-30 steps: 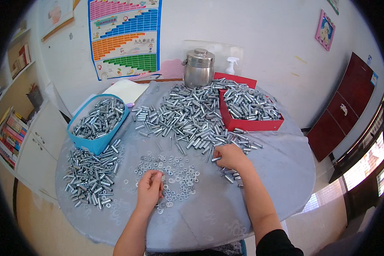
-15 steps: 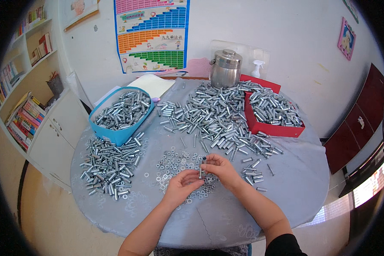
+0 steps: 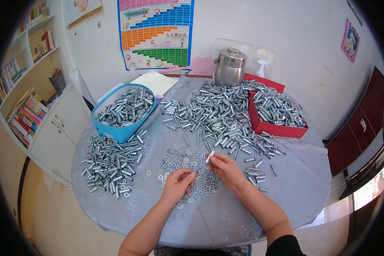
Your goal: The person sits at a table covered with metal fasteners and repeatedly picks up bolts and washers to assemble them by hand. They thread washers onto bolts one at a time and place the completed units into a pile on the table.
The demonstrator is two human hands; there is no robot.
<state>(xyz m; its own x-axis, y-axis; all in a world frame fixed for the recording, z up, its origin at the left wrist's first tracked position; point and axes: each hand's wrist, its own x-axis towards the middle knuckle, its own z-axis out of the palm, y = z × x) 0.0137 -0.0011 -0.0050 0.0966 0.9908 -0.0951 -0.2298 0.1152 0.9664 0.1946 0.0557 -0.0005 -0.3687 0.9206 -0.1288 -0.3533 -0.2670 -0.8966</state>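
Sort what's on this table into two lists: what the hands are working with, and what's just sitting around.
In use: metal sleeve in right hand; left hand pinching what looks like a washer; washers; loose sleeves; sleeve pile; blue bin; red tray.

Lying about: steel canister; spray bottle; paper.

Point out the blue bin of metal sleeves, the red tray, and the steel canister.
Blue plastic bin (image 3: pixel 120 133): head view, on its front wall.
Red shallow tray (image 3: pixel 272 129): head view, on its front wall.
Round lidded steel canister (image 3: pixel 229 70): head view, on its side.
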